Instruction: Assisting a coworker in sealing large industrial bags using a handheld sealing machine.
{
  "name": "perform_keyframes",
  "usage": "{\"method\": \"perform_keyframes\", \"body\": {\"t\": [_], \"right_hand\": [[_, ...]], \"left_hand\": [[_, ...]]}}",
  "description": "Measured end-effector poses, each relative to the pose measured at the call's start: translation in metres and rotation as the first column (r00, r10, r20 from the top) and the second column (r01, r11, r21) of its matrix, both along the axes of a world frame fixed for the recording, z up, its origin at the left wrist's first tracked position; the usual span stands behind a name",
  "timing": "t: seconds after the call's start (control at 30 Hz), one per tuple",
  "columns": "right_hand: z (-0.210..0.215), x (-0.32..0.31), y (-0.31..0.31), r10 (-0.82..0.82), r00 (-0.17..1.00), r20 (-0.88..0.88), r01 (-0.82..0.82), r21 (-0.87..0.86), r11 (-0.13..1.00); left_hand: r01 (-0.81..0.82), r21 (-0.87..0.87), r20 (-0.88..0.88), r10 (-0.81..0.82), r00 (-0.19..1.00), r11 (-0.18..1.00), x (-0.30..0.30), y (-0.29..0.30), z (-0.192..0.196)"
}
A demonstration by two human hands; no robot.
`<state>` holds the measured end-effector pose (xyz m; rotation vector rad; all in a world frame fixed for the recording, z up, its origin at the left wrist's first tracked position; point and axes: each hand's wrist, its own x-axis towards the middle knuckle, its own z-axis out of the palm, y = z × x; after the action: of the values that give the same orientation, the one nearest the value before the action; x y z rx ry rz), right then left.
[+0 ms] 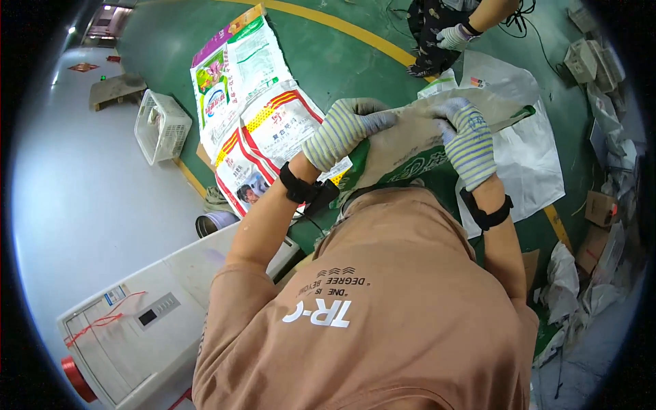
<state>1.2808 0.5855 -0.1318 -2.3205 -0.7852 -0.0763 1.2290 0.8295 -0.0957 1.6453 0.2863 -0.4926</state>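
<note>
A tan and green woven sack (pixel 403 142) is stretched between my hands in front of my waist. My left hand (pixel 345 131), in a striped knit glove, closes on its upper left edge. Toward the sack's other end, my right hand (pixel 467 140) grips the same edge, its glove striped too. The sack's lower part disappears behind my shirt. Beyond my left hand, printed white, red and yellow sacks (pixel 273 126) lie flat on the green floor. A plain white sack (pixel 526 164) spreads out beside my right hand.
At the top right is another person's gloved hand (pixel 452 37). A white plastic basket (pixel 162 128) stands at the left, above a metal can (pixel 215 223). A white machine (pixel 157 321) fills the lower left. Cartons (pixel 600 208) and crumpled bags (pixel 564 280) line the right side.
</note>
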Motion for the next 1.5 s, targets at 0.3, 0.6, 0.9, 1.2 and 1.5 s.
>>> {"method": "perform_keyframes", "body": {"t": [0.3,0.6,0.9,1.2,1.5], "right_hand": [[0.026,-0.017,0.002,0.038,0.994,0.099,-0.023,-0.148,0.989],[0.059,-0.024,0.007,-0.029,0.785,0.619,0.193,-0.200,0.961],[0.062,-0.011,-0.011,0.410,0.825,0.389,-0.188,-0.495,0.848],[0.054,-0.038,-0.036,0.335,0.880,0.336,-0.146,-0.480,0.865],[0.048,-0.090,-0.072,0.144,0.979,0.142,-0.037,-0.576,0.817]], "left_hand": [[-0.146,-0.233,0.101,0.173,0.980,0.961,-0.014,0.003,0.001],[-0.092,-0.423,0.047,0.123,0.991,0.902,-0.015,0.010,-0.019],[0.631,0.219,0.040,-0.653,0.756,0.744,0.088,-0.022,-0.009],[0.854,0.347,-0.037,-0.904,0.425,0.387,0.105,-0.056,-0.008],[0.283,0.077,-0.084,-0.276,0.957,0.956,0.168,-0.038,-0.049]]}}
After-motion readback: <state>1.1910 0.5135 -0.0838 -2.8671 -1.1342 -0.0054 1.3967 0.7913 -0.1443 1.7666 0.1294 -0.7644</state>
